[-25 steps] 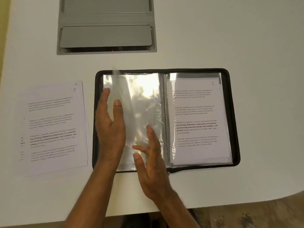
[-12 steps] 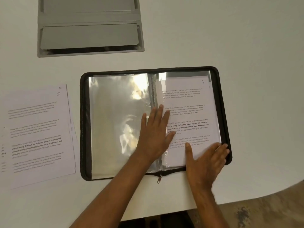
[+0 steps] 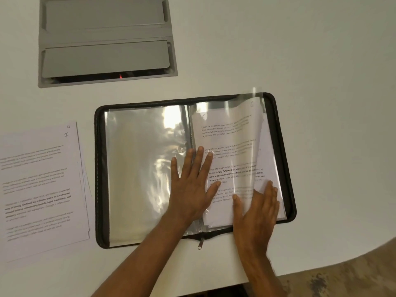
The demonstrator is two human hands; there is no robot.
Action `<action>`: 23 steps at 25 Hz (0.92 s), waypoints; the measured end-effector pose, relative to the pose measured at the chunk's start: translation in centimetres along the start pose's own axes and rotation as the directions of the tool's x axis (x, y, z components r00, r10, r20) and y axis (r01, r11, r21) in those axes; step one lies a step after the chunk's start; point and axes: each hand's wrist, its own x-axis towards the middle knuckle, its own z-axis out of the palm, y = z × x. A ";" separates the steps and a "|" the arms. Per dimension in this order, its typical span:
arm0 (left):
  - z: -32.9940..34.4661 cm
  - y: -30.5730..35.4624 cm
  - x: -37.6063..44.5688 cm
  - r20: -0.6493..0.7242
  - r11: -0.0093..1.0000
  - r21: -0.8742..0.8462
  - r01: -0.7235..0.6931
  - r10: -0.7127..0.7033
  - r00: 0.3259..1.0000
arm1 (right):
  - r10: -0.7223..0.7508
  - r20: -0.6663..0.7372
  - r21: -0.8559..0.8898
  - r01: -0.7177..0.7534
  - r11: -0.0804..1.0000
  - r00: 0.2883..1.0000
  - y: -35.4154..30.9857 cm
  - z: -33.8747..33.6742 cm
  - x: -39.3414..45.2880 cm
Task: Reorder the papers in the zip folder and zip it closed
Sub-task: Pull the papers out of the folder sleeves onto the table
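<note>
Spreading across nearly the whole view, a white table (image 3: 300, 50) was seen, its near edge curving away at the right. A grey recessed hatch (image 3: 107, 39) with two flaps was set into the far left part of the table. The black zip folder (image 3: 287, 168) was laid open flat near the table's near edge, right of centre, with its zipper pull (image 3: 201, 244) hanging off the near side at the spine. Shiny clear sleeves (image 3: 141, 168) were shown on its left half; printed sheets in sleeves filled the right half. A loose stack of printed papers (image 3: 40, 187), marked 7 on top, was placed just beside the folder, towards the table's left edge. One sleeved page (image 3: 240, 133), marked 6, was lifted and curled up from the right half. The left hand (image 3: 190, 185) was pressed flat across the spine, its fingers straight and spread, nothing gripped. The right hand (image 3: 257, 209) was held at the page's near corner, the thumb over it and the fingers behind, so the page was pinched.
</note>
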 end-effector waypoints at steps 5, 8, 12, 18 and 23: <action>-0.2 0.0 0.0 0.036 0.999 -0.036 0.034 -0.032 0.999 | 0.150 0.105 0.526 -0.183 0.830 0.983 -2.8 -3.0 2.2; -1.5 0.1 0.8 0.028 0.993 -0.093 0.077 -0.074 0.997 | 0.235 0.148 0.662 -0.273 0.698 0.961 -3.6 -5.4 6.1; -4.3 -0.2 5.4 -0.083 0.978 -0.195 0.077 -0.095 0.992 | 0.196 0.268 0.535 -0.315 0.784 0.943 -2.9 -5.8 11.3; -7.1 -0.4 15.3 -0.113 0.939 -0.339 0.056 -0.099 0.989 | 0.191 0.238 0.517 -0.290 0.805 0.952 -2.0 -5.9 13.5; -8.8 0.0 20.2 0.072 0.872 -0.480 0.099 -0.073 0.995 | 0.198 0.300 0.626 -0.349 0.698 0.933 -1.6 -7.0 13.2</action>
